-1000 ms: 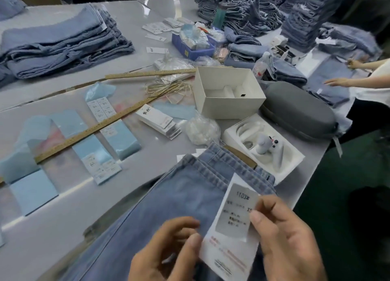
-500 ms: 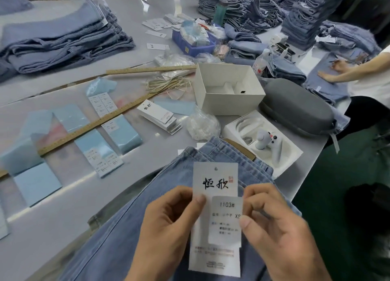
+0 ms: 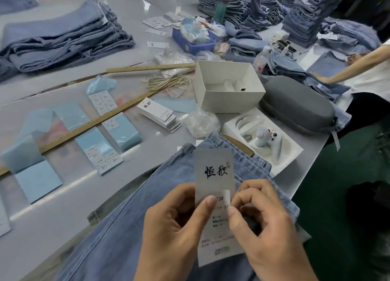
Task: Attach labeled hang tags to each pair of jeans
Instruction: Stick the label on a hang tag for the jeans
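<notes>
A white hang tag (image 3: pixel 214 171) with black brush lettering stands upright over a pair of light blue jeans (image 3: pixel 135 228) lying on the table's near edge. My left hand (image 3: pixel 175 236) pinches the tag's left edge, its thumb pressing on a small white size sticker (image 3: pixel 223 196) on the tag's face. My right hand (image 3: pixel 263 234) pinches the tag's right edge and the sticker with thumb and forefinger. A stack of more hang tags (image 3: pixel 159 113) lies mid-table. Sticker sheets (image 3: pixel 103 102) on blue backing lie to the left.
Two wooden rulers (image 3: pixel 95 124) cross the grey table (image 3: pixel 52 206). A white open box (image 3: pixel 228 86), a grey case (image 3: pixel 295 109) and a tray with a controller (image 3: pixel 266 141) sit at right. Folded jeans piles (image 3: pixel 59 37) stand behind. Another person's arm (image 3: pixel 358 65) reaches in at far right.
The sticker, held loose in front of the tag a second ago, now lies against the tag's face under both thumbs. The tag has turned upright and risen slightly.
</notes>
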